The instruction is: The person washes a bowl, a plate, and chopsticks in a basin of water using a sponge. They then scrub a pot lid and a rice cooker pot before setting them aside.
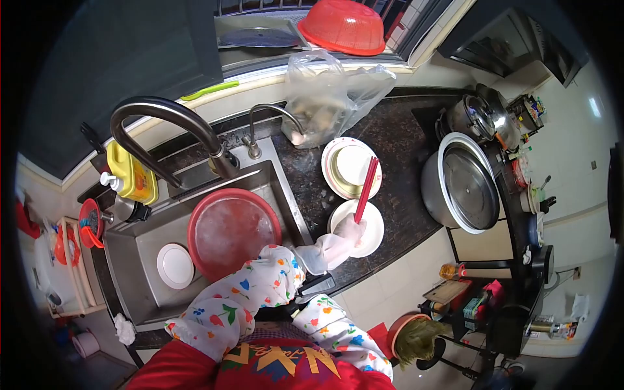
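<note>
The red chopsticks (367, 186) are bundled upright in my left hand (346, 235), fingers closed around them over a white dish (375, 229) on the tabletop (404, 127). My right hand is hidden, so I cannot tell how its fingers stand. Just beyond sit stacked dishes (350, 166), with a plastic bag (318, 110) crowding their far side. A large pot (434, 188) blocks the right — and left, in the sink (133, 286), my sleeve (227, 305) overlaps a red basin (193, 235).
</note>
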Demonstrator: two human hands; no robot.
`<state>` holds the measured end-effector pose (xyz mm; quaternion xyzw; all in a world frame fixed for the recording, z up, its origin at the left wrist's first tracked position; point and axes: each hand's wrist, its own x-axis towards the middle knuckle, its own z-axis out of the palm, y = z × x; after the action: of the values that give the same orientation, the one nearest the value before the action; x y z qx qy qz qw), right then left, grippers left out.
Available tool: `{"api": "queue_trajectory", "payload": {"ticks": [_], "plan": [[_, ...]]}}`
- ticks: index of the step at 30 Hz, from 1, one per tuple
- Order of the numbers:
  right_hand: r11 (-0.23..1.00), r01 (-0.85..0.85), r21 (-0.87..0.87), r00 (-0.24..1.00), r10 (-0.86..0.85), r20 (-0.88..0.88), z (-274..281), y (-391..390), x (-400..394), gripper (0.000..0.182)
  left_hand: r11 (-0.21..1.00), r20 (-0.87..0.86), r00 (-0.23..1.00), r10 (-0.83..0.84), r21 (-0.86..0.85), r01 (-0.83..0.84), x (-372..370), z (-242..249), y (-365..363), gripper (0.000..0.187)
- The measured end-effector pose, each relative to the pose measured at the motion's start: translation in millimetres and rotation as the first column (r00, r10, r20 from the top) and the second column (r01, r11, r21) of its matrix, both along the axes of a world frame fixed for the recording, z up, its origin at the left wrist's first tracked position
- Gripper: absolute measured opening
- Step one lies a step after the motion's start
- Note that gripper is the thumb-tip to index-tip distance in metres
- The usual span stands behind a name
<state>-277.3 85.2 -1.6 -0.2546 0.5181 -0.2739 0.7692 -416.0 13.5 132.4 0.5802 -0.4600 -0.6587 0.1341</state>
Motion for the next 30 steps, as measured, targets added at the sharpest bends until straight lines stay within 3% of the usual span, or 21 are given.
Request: {"api": "queue_trajectory", "payload": {"ticks": [1, 3, 5, 11, 14, 17, 19, 21, 22, 23, 25, 26, 27, 28, 29, 30], "plan": [[1.0, 0.0, -0.001, 1.0, 0.0, 0.003, 0.5, 1.2, -2.5, 0.023, 1.0, 0.002, 1.0, 0.005, 0.004, -0.005, -6.2, -14.5, -0.1, 0.029], [1.0, -0.007, 0.013, 1.0, 0.006, 0.009, 1.3, 8.7, -5.9, 0.023, 0.973, 0.186, 0.977, -0.107, -0.183, 0.142, -14.8, -37.4, 0.2, 0.029], [1.0, -0.011, 0.018, 1.0, 0.011, 0.004, -0.4, 5.0, -9.6, 0.023, 0.937, 0.283, 0.943, -0.175, -0.247, 0.248, -10.9, -56.2, 1.6, 0.029], [1.0, -0.009, 0.016, 1.0, 0.009, -0.019, -9.1, 7.8, -19.5, 0.023, 0.893, 0.322, 0.914, -0.249, -0.288, 0.344, 7.8, -61.8, 11.8, 0.029], [1.0, -0.015, 0.004, 0.999, 0.016, -0.039, -14.6, 9.9, -19.4, 0.023, 0.895, 0.245, 0.942, -0.23, -0.327, 0.304, 12.9, -44.8, 16.7, 0.03], [0.999, -0.001, -0.044, 0.999, -0.001, -0.046, -16.1, 9.7, -14.3, 0.023, 0.889, 0.024, 0.994, -0.107, -0.444, 0.106, 27.6, 12.8, 19.3, 0.032], [0.991, 0.048, -0.124, 0.998, -0.053, -0.04, -15.6, 10.1, -15.8, 0.024, 0.818, -0.19, 0.981, -0.038, -0.569, -0.078, 58.6, 46.7, 21.3, 0.033], [0.981, 0.066, -0.182, 0.997, -0.072, -0.026, -19.5, 4.8, -14.0, 0.024, 0.648, -0.383, 0.917, -0.107, -0.727, -0.228, 111.3, 33.8, 24.5, 0.035], [0.997, -0.007, -0.076, 1.0, 0.005, -0.025, -20.7, -0.5, -23.2, 0.022, 0.84, -0.28, 0.947, -0.157, -0.542, -0.021, 169.6, 84.5, 23.6, 0.033], [0.996, -0.079, 0.028, 0.997, 0.08, -0.021, -20.9, -8.2, -32.7, 0.021, 0.674, -0.308, 0.95, -0.049, -0.712, -0.197, 196.3, 56.2, 32.6, 0.028], [0.953, -0.206, 0.223, 0.977, 0.213, -0.007, -11.6, -20.0, -35.7, 0.018, 0.683, -0.173, 0.98, 0.097, -0.705, -0.192, 265.4, 16.1, 35.7, 0.018], [0.983, 0.116, 0.145, 0.99, -0.126, 0.064, 32.5, -15.6, -17.0, 0.02, 0.766, 0.164, 0.983, 0.087, -0.642, 0.039, 305.4, 5.8, 36.5, 0.014], [0.971, 0.139, 0.197, 0.987, -0.151, 0.05, 34.1, -18.7, -12.3, 0.026, 0.731, 0.039, 0.968, 0.248, -0.663, -0.16, 341.5, -41.4, 51.5, 0.013], [0.98, 0.123, 0.156, 0.992, -0.128, 0.02, 32.4, -21.3, -10.4, 0.026, 0.736, -0.104, 0.84, 0.533, -0.434, -0.52, 365.1, -23.0, 68.0, 0.014], [0.987, 0.109, 0.117, 0.994, -0.108, -0.013, 30.1, -22.8, -9.9, 0.027, 0.701, 0.199, 0.806, 0.558, -0.633, -0.329, 403.5, -53.9, 74.0, 0.016], [0.987, 0.106, 0.121, 0.994, -0.104, -0.02, 28.6, -25.4, -9.3, 0.027, 0.699, 0.282, 0.762, 0.584, -0.652, -0.294, 442.6, -85.6, 84.1, 0.019]]}}
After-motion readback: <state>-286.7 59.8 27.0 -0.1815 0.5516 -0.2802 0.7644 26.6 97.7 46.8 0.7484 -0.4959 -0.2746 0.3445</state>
